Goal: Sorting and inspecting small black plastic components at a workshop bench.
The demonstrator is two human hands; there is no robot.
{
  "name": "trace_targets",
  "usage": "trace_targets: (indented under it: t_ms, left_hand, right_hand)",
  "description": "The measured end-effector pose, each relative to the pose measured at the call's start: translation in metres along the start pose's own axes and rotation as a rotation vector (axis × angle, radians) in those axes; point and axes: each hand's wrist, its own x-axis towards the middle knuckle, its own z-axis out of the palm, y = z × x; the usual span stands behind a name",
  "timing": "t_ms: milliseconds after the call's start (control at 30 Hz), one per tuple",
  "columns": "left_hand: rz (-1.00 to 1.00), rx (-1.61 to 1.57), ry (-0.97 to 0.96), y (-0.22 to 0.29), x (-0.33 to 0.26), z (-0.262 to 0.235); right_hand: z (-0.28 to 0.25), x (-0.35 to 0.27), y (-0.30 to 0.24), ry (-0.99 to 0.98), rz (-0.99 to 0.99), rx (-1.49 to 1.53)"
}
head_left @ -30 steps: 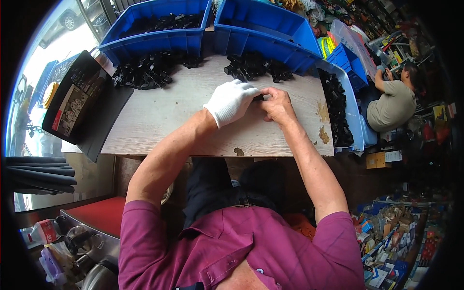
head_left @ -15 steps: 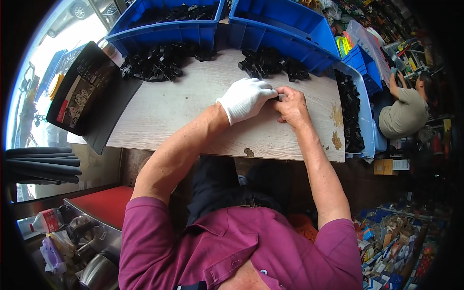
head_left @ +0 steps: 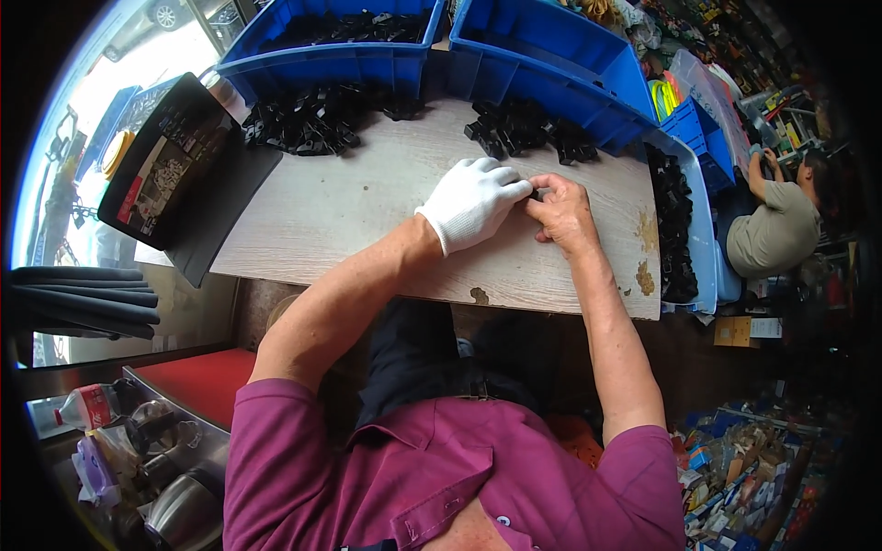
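Actually, only little has changed in the last second. My head has turned slightly, so the tabletop (head_left: 322,216) and all that stands on it sit further to the right in the view, while my two hands keep almost the same place above the near half of it. The small black piece (head_left: 535,195) is between my hands, at the fingertips, and most of it is hidden. The fingers of my bare right hand (head_left: 565,216) are clamped on it, with the thumb and the first finger pinching. The fingers of my gloved left hand (head_left: 470,204) are bent and close together, meeting the piece from the other side; whether they also grip it, I cannot tell. The left pile (head_left: 299,124) and the right pile (head_left: 516,129) of black parts, lying in front of the left blue bin (head_left: 322,69) and the right blue bin (head_left: 560,83), look unchanged. For me this means that the handling of this one piece is, I judge, not yet finished: it has not been put down.
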Motion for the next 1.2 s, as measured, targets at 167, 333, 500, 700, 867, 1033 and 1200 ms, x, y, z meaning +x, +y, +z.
trace_targets:
  t_ms: [167,333,500,700,867,1033,1200]
  left_hand:
    - [-0.307,0.292,0.322,-0.027,0.007,-0.022]
    - [-0.617,0.61,0.008,-0.095,-0.013,-0.047]
    - [-0.557,0.647,0.02,-0.087,-0.017,-0.046]
    - [-0.427,0.592,0.096,-0.081,-0.034,-0.05]
    - [-0.329,0.454,0.142,-0.073,-0.04,-0.045]
    - [-0.389,0.421,0.171,-0.065,-0.04,-0.044]
    - [-0.422,0.404,0.197,-0.071,-0.042,-0.043]
  right_hand:
    - [-0.007,-0.003,0.008,0.061,-0.085,0.059]
    - [0.003,-0.003,0.002,0.1,-0.098,0.078]
    - [-0.014,-0.007,0.006,0.081,-0.028,0.233]
    - [-0.076,-0.002,0.024,0.422,0.086,0.516]
    - [-0.186,0.008,0.047,0.978,0.066,0.67]
    - [-0.167,0.01,0.051,0.814,0.097,0.538]
    - [-0.091,0.017,0.02,0.437,0.141,0.421]
